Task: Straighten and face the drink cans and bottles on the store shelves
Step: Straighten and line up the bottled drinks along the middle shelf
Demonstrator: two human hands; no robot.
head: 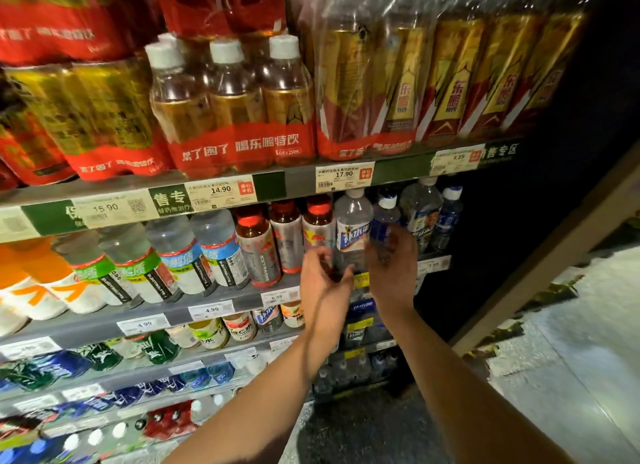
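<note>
Left hand (323, 276) fingers curled at clear bottle (352, 231) base; right hand (393, 266) grips blue-label bottle (383, 226) beside it.

Grey shelf edges (298, 179) carry white price tags, among them 14.90 (220, 191), 17.90 (344, 175) and 15.90 (105, 209), set between green signage strips (169, 200) printed with white characters. A smaller yellow tag (362, 279) sits on the shelf edge below. At right, a pale speckled floor (568, 342) lies beside the dark end panel (519, 221) of the shelving unit.
</note>
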